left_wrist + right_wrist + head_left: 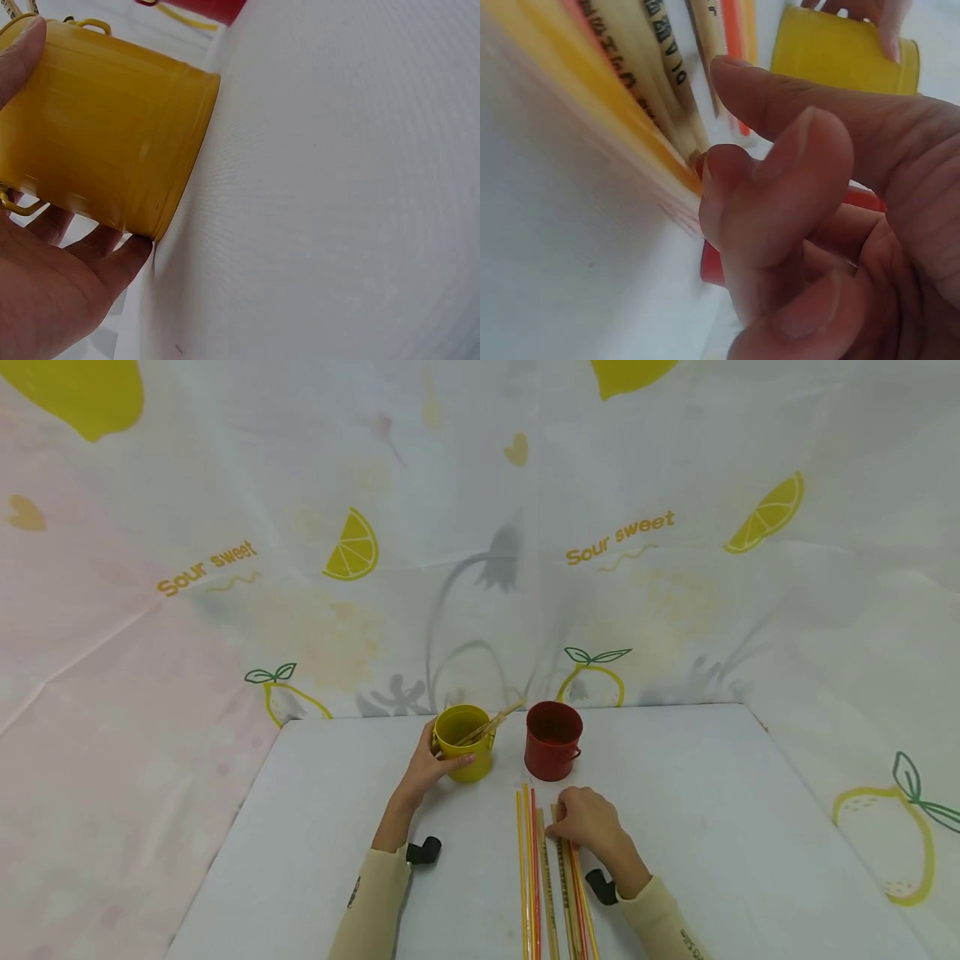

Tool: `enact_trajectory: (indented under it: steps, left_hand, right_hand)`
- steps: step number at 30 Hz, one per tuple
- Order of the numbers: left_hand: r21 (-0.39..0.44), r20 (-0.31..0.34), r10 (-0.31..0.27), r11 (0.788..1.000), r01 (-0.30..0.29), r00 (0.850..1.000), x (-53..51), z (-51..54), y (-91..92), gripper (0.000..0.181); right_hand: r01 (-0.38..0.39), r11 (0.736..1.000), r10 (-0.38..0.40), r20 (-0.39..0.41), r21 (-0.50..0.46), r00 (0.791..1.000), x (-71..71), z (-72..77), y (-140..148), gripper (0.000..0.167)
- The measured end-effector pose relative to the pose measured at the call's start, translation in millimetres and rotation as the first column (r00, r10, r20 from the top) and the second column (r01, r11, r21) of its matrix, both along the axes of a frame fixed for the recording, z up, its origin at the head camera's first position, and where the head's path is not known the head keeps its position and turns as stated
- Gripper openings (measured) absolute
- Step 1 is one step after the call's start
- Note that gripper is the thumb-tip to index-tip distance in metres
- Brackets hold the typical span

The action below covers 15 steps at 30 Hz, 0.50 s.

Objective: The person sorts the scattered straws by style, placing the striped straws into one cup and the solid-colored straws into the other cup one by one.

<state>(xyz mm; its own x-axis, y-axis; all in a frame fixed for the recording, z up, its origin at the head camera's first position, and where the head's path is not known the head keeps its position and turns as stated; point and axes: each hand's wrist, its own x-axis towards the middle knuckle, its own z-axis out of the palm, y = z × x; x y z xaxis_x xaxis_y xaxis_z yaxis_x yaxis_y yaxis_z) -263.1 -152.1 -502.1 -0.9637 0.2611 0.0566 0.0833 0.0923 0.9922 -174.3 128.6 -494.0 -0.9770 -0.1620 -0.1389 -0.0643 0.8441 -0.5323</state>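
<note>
My left hand (426,768) grips a yellow bucket (474,768), thumb on its front and fingers round its far side. In the left wrist view the bucket (97,127) stands between thumb and fingers. Wooden sticks (510,710) lean out of its mouth. My right hand (592,818) is over the upper ends of several wooden and coloured sticks (547,885) lying lengthwise. In the right wrist view its fingers are bent, the thumb stands apart from them, and one fingertip (724,161) is at the ends of wooden and yellow sticks (615,75). Nothing shows between thumb and fingers.
A red bucket (551,752) stands upright right of the yellow one, beyond the lying sticks, its handle hanging at the right. The white table (315,860) ends at a printed cloth (420,635) behind. A black device sits at each wrist.
</note>
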Motion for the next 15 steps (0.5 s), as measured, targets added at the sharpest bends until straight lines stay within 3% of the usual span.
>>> enact_trajectory:
  steps: [12,15]
  left_hand:
    - [0.001,0.005,0.006,1.0,-0.006,1.0,0.3,1.0,0.7,0.089]
    - [0.008,0.002,0.012,1.0,-0.012,1.0,-6.4,-10.0,0.1,0.09]
  right_hand:
    - [0.027,1.0,-0.027,0.014,0.002,1.0,-0.5,-5.7,-2,0.034]
    - [0.018,1.0,-0.019,0.022,0.021,1.0,-0.4,-5.1,-3,0.034]
